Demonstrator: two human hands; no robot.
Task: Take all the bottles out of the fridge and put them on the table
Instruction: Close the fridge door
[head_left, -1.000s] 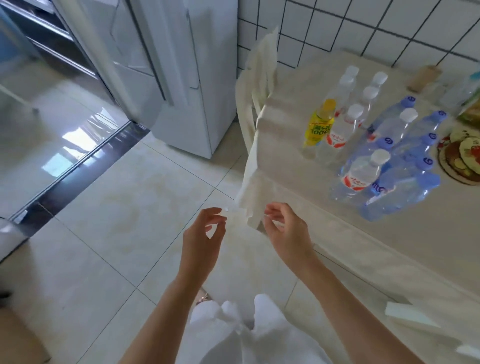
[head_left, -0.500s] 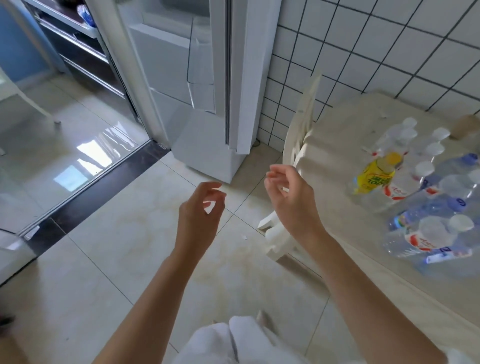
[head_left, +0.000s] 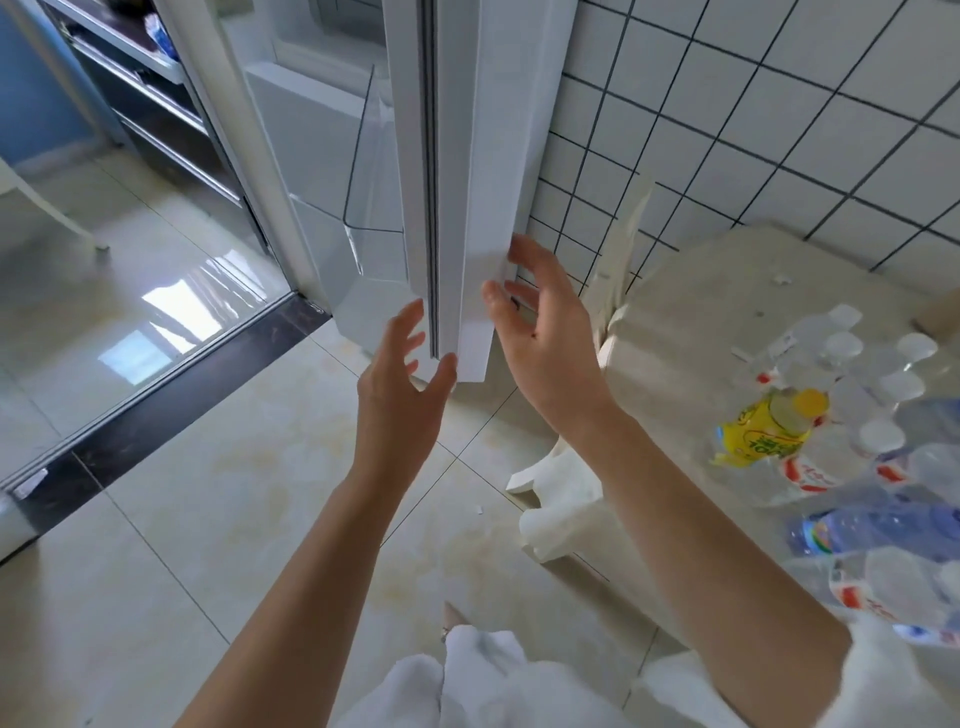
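Observation:
The white fridge (head_left: 467, 156) stands straight ahead, its door edge facing me with a clear door shelf (head_left: 374, 171) showing on the left. My left hand (head_left: 400, 384) is raised just in front of the door's bottom corner, fingers spread and holding nothing. My right hand (head_left: 545, 332) is at the door's right edge, fingertips touching or almost touching it, fingers relaxed. On the beige table (head_left: 691, 322) at the right stand several clear water bottles (head_left: 852, 358), a yellow-labelled bottle (head_left: 763, 431) and blue bottles (head_left: 883, 525).
A white plastic chair (head_left: 613, 291) is wedged between the fridge and the table, against the white tiled wall (head_left: 753, 130). A dark threshold strip (head_left: 171, 389) crosses the glossy floor at the left. Metal shelving (head_left: 145, 93) sits at the top left.
My view has swung from the table to the fridge. Both hands rose from near the table's corner and reached forward to the fridge door edge, fingers opening.

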